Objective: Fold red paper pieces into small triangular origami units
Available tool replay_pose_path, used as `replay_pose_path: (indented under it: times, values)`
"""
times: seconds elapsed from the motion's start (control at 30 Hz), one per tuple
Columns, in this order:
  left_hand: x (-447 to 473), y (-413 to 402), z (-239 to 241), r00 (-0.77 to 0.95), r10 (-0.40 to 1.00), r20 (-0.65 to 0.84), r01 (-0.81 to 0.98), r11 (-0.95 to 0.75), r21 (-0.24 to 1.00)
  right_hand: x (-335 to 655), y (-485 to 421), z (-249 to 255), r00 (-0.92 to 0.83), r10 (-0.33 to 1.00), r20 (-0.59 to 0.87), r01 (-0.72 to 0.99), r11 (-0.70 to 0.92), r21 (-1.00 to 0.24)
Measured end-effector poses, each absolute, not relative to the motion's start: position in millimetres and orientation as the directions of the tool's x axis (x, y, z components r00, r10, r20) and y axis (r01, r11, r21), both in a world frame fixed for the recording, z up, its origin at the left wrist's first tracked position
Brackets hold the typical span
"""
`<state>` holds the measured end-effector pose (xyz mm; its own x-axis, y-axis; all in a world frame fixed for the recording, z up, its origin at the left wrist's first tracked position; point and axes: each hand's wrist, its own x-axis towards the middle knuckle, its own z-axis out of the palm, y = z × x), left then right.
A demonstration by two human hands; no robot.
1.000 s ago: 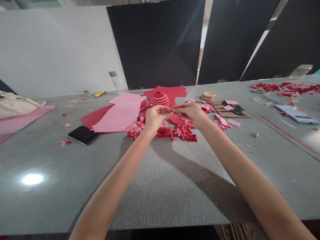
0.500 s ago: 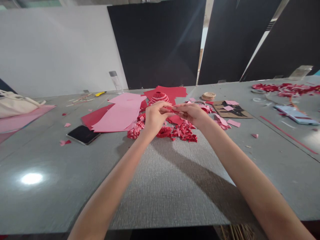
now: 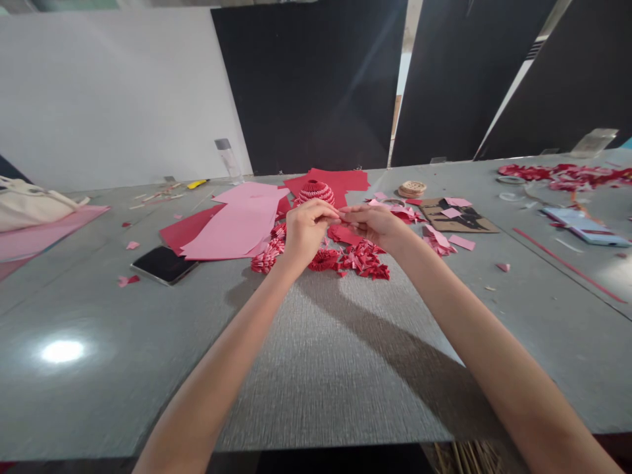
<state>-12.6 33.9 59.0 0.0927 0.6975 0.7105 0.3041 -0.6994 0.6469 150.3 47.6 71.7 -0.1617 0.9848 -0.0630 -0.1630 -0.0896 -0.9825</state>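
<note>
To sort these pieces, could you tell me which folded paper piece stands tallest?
The striped paper globe on the red sheets; the others, like the red rosette, lie flat.

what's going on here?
A person is at a grey table, left hand and right hand meeting at the fingertips on what looks like a small paper piece, too small to see clearly. Just beyond the hands sits a round red-and-pink folded-paper model. Loose folded red paper units lie below the hands, beside pink paper sheets.
</note>
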Motion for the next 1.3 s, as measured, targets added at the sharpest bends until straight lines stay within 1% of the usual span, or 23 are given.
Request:
replay_pose_path:
  times: [0.07,0.17,0.33,0.47,0.53,0.63,0.77,0.83,0.9,1.07,1.17,1.3]
  values:
    - [-12.5,33.4,59.8,0.046,0.710,0.703,0.306,-0.680,0.667,150.2,47.5,70.6,-0.192,0.981,-0.040,-0.171,-0.074,-0.983]
    - [-11.6,33.0,60.4,-0.033,0.757,0.652,0.278,-0.620,0.733,150.2,47.2,69.5,-0.191,0.981,0.011,-0.181,-0.024,-0.983]
    - [-9.1,32.4,58.9,-0.118,0.822,0.557,0.166,-0.537,0.827,150.3,48.5,68.0,-0.171,0.984,0.051,-0.209,0.015,-0.978]
    - [-8.7,31.9,58.6,-0.193,0.879,0.435,0.056,-0.433,0.900,150.7,50.5,66.2,-0.232,0.967,0.105,-0.209,0.056,-0.976]
    - [-8.9,31.7,59.6,-0.202,0.901,0.383,0.003,-0.390,0.921,150.4,51.3,65.2,-0.262,0.956,0.129,-0.200,0.077,-0.977]
    - [-9.0,30.8,62.1,-0.157,0.925,0.345,-0.009,-0.351,0.936,148.8,51.6,64.3,-0.256,0.954,0.158,-0.162,0.118,-0.980]
    - [-10.9,29.7,64.6,-0.081,0.942,0.326,0.017,-0.326,0.945,146.8,49.7,65.2,-0.202,0.966,0.163,-0.117,0.141,-0.983]
    - [-12.8,30.3,64.4,-0.071,0.939,0.336,0.035,-0.334,0.942,147.2,48.7,66.2,-0.189,0.967,0.173,-0.104,0.155,-0.982]
    - [-14.5,31.6,63.3,-0.078,0.934,0.347,0.038,-0.345,0.938,148.9,48.3,67.3,-0.213,0.955,0.206,-0.082,0.193,-0.978]
    - [-13.9,34.0,61.0,-0.130,0.932,0.337,-0.083,-0.349,0.934,154.5,49.4,69.4,-0.364,0.881,0.302,-0.008,0.321,-0.947]
    - [-12.0,32.9,61.6,-0.119,0.940,0.319,-0.145,-0.334,0.931,155.1,49.5,69.6,-0.353,0.863,0.362,0.045,0.402,-0.915]
    - [-11.6,31.0,62.6,-0.125,0.949,0.288,-0.175,-0.307,0.935,154.0,48.6,69.7,-0.307,0.838,0.450,0.140,0.508,-0.850]
